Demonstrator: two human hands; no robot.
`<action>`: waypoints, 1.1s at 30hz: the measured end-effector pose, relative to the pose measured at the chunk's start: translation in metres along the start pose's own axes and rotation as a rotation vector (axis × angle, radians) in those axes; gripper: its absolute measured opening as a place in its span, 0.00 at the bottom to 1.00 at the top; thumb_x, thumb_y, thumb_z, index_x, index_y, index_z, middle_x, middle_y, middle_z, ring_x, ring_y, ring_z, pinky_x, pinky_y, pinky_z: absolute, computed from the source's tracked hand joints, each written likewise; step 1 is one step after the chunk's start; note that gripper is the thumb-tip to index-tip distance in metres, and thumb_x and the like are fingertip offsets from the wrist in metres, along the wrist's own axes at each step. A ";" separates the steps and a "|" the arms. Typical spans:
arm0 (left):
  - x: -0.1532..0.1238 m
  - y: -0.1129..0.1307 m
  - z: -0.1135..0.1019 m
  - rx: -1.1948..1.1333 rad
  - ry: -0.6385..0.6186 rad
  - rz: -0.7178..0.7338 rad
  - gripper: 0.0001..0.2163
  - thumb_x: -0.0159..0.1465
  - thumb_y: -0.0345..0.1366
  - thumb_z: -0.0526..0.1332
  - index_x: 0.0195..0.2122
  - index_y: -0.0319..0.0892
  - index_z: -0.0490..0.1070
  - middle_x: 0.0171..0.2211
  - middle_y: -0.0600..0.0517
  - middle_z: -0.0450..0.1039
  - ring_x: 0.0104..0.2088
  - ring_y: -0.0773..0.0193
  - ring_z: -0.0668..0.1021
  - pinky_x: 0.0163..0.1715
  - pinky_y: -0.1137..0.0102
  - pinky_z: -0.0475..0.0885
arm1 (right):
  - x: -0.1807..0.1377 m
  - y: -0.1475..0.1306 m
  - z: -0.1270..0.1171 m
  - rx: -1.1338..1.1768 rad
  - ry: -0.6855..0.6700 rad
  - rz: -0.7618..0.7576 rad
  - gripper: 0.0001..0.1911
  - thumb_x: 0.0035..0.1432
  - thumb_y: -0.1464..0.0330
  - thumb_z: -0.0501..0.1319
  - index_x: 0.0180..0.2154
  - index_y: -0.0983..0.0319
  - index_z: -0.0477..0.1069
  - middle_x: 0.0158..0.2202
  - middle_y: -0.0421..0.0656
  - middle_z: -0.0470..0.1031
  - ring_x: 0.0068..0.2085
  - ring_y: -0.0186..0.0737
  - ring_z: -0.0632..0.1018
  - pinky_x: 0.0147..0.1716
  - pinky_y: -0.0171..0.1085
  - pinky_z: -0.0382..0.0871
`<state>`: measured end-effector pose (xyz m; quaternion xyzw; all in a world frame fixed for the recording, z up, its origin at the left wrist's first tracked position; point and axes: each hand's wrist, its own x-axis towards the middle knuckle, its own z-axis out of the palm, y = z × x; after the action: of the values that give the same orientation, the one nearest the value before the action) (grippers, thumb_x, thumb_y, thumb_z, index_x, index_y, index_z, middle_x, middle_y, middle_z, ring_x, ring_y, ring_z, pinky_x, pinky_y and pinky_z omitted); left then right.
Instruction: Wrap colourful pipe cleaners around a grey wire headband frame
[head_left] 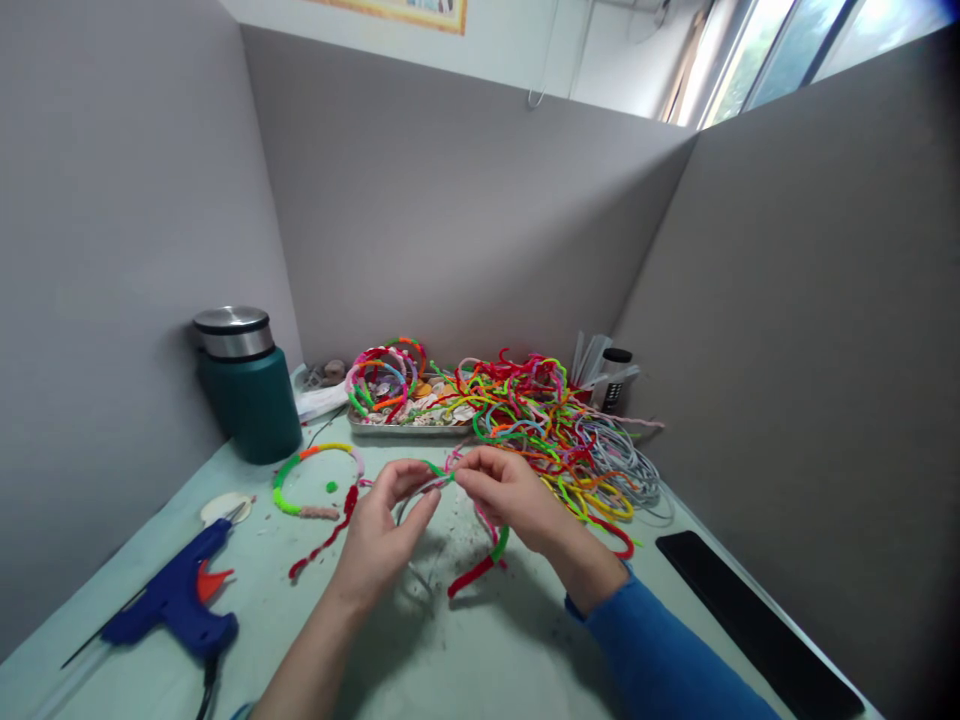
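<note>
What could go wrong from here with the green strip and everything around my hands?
The glue gun lies left of your left hand and might get knocked; I can't tell whether it's hot. The green strip, pinched in your right hand, could slip or snag on the pile beyond.

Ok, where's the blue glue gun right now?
In the head view, the glue gun lies on the table at lower left, pointing toward the pale disc, left of the left hand.

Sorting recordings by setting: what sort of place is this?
Probably a partitioned craft workstation: grey panels border the table, a blue glue gun lies on it, and colourful fuzzy stems are heaped towards the back.
</note>
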<state>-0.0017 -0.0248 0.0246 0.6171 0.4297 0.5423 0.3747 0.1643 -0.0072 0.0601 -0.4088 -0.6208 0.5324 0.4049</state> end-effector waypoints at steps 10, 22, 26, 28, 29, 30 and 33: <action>-0.002 -0.006 0.001 0.100 -0.145 -0.146 0.13 0.59 0.47 0.57 0.31 0.42 0.65 0.16 0.60 0.61 0.17 0.71 0.65 0.17 0.77 0.58 | -0.001 0.000 0.006 0.021 -0.091 0.187 0.09 0.50 0.64 0.60 0.25 0.62 0.61 0.15 0.30 0.56 0.14 0.23 0.53 0.12 0.26 0.45; 0.001 -0.014 0.002 0.230 -0.194 -0.289 0.15 0.58 0.48 0.56 0.23 0.41 0.65 0.14 0.58 0.63 0.15 0.71 0.63 0.16 0.76 0.56 | 0.003 0.018 0.008 -0.466 -0.049 0.060 0.04 0.54 0.70 0.55 0.28 0.63 0.66 0.21 0.37 0.68 0.21 0.28 0.66 0.20 0.28 0.55; 0.001 -0.018 0.004 0.044 -0.247 -0.469 0.17 0.56 0.50 0.56 0.27 0.39 0.68 0.17 0.55 0.69 0.10 0.73 0.60 0.10 0.76 0.53 | 0.001 0.018 0.008 -0.612 -0.012 -0.098 0.06 0.55 0.72 0.54 0.29 0.62 0.68 0.25 0.38 0.71 0.26 0.31 0.69 0.24 0.29 0.56; 0.001 -0.017 0.002 -0.049 -0.246 -0.522 0.18 0.55 0.51 0.57 0.28 0.38 0.69 0.20 0.52 0.72 0.10 0.74 0.60 0.10 0.76 0.55 | -0.001 0.017 0.010 -0.660 0.020 -0.209 0.06 0.57 0.72 0.54 0.30 0.62 0.68 0.27 0.39 0.72 0.28 0.31 0.70 0.27 0.30 0.57; 0.001 -0.016 0.002 -0.089 -0.242 -0.538 0.18 0.54 0.51 0.58 0.28 0.37 0.69 0.21 0.51 0.74 0.10 0.75 0.60 0.11 0.76 0.56 | -0.002 0.017 0.010 -0.678 0.031 -0.254 0.07 0.58 0.71 0.53 0.30 0.62 0.68 0.27 0.39 0.72 0.29 0.32 0.70 0.28 0.30 0.57; 0.001 -0.015 0.001 -0.127 -0.237 -0.545 0.19 0.54 0.51 0.59 0.28 0.37 0.69 0.23 0.50 0.75 0.11 0.76 0.60 0.11 0.76 0.58 | -0.003 0.017 0.011 -0.689 0.038 -0.283 0.07 0.58 0.71 0.53 0.31 0.62 0.68 0.28 0.39 0.72 0.29 0.32 0.70 0.28 0.30 0.57; 0.002 -0.012 -0.002 -0.231 -0.217 -0.536 0.17 0.53 0.48 0.62 0.29 0.35 0.71 0.28 0.48 0.76 0.13 0.77 0.61 0.14 0.77 0.61 | -0.004 0.016 0.012 -0.688 0.044 -0.299 0.07 0.59 0.71 0.53 0.31 0.62 0.67 0.27 0.39 0.71 0.28 0.32 0.69 0.27 0.30 0.56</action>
<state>-0.0050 -0.0187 0.0145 0.4896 0.4700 0.4003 0.6157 0.1553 -0.0134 0.0422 -0.4373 -0.8072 0.2189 0.3305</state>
